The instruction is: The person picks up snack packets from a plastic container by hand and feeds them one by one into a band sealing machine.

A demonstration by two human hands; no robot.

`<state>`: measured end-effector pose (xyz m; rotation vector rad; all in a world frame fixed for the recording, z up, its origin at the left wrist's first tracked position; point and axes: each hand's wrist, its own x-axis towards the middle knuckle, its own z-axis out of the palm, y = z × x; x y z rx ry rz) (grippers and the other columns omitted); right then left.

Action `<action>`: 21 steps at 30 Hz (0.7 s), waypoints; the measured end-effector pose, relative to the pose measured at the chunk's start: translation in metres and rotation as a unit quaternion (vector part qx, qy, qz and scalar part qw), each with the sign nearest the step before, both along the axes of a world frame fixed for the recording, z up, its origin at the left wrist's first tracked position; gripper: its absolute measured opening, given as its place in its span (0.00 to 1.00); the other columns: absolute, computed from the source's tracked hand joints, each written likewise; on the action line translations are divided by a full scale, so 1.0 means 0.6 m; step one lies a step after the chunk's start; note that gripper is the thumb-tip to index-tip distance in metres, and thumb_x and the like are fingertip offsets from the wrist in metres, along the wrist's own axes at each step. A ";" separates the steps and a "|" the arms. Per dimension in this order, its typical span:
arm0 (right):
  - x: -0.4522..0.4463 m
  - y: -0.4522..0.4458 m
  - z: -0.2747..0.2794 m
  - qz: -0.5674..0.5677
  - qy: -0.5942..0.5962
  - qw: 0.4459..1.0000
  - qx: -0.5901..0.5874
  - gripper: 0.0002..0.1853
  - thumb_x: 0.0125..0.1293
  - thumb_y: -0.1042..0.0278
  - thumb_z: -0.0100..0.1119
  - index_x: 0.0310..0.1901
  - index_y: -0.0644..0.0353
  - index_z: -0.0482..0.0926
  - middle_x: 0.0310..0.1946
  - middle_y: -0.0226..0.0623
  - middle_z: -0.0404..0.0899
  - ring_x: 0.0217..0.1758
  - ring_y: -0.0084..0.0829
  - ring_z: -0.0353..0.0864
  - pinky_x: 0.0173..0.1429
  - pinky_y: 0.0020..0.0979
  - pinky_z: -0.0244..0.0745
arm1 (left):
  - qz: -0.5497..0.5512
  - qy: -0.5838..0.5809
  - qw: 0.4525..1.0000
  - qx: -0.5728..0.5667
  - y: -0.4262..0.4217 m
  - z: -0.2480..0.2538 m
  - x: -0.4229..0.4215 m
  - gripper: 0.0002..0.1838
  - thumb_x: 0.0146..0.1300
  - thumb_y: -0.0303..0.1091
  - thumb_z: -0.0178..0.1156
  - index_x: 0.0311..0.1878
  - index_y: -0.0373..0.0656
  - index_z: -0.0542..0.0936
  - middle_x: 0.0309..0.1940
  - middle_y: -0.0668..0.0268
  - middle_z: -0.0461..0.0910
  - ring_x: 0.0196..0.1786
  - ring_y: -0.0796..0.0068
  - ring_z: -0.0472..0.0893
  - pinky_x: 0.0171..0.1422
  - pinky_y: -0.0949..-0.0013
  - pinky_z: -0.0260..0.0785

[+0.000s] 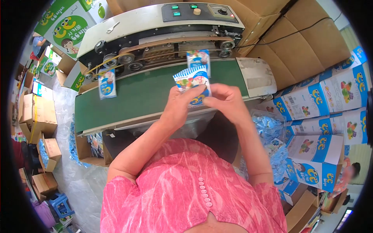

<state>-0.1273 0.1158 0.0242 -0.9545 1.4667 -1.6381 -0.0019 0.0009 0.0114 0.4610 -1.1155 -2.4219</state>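
I see the left hand [176,105] gripping a small blue-and-white packet [191,80], its thumb laid across the front. The right hand [228,101] pinches the same packet at its lower right edge, thumb and fingers closed together. The packet is tilted, over the near half of a green belt [143,99].

Just beyond it, I make out a second packet [197,58] at the far side of the belt, partly hidden by the held one. A third packet [107,84] lies well apart on the left. Along the far side stands a white machine [136,24] with lit green buttons [176,13], a dial [222,12] and a small metal tool [113,27] on top.

To the near right, I see a clear basket [285,123] heaped with blue packets [267,128], beside stacked printed boxes [337,91]. On the near left, an open carton [82,149] sits below the belt.
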 end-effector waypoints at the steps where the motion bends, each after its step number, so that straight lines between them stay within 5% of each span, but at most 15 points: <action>1: -0.004 0.009 -0.007 -0.018 -0.003 1.000 0.005 0.07 0.61 0.71 0.61 0.39 0.63 0.82 0.32 0.29 0.82 0.32 0.18 0.79 0.34 0.23 0.78 | -0.004 0.017 1.000 -0.004 0.009 0.003 -0.006 0.15 0.60 0.27 0.61 0.51 0.40 0.77 0.45 0.65 0.80 0.45 0.77 0.79 0.52 0.70 0.70; 4: -0.037 0.031 -0.019 -0.054 -0.006 0.998 0.014 0.06 0.62 0.72 0.60 0.39 0.63 0.81 0.31 0.30 0.82 0.31 0.18 0.79 0.33 0.22 0.78 | -0.011 0.054 0.998 -0.012 0.019 0.008 -0.010 0.17 0.60 0.25 0.60 0.53 0.40 0.76 0.52 0.65 0.77 0.51 0.77 0.77 0.57 0.69 0.68; 7: -0.121 0.049 -0.014 -0.214 -0.034 0.975 0.049 0.06 0.63 0.71 0.60 0.38 0.64 0.81 0.31 0.31 0.82 0.29 0.19 0.80 0.31 0.21 0.78 | 0.021 0.052 0.988 -0.147 0.014 0.004 0.001 0.16 0.60 0.25 0.61 0.52 0.41 0.76 0.57 0.66 0.71 0.56 0.77 0.71 0.57 0.71 0.67; 9: -0.163 0.049 -0.019 -0.288 0.018 0.944 0.157 0.06 0.63 0.71 0.60 0.37 0.65 0.81 0.30 0.31 0.82 0.28 0.19 0.80 0.29 0.19 0.77 | 0.014 0.057 0.987 -0.152 0.012 0.000 0.007 0.16 0.60 0.23 0.60 0.52 0.41 0.76 0.58 0.66 0.70 0.56 0.77 0.71 0.58 0.71 0.66; 21: -0.171 0.007 -0.029 -0.252 0.081 0.958 0.106 0.10 0.61 0.68 0.63 0.41 0.64 0.81 0.31 0.31 0.82 0.32 0.21 0.81 0.33 0.23 0.78 | -0.039 0.074 0.982 -0.170 0.031 -0.013 0.018 0.15 0.59 0.19 0.59 0.50 0.41 0.78 0.54 0.67 0.73 0.52 0.77 0.74 0.56 0.72 0.67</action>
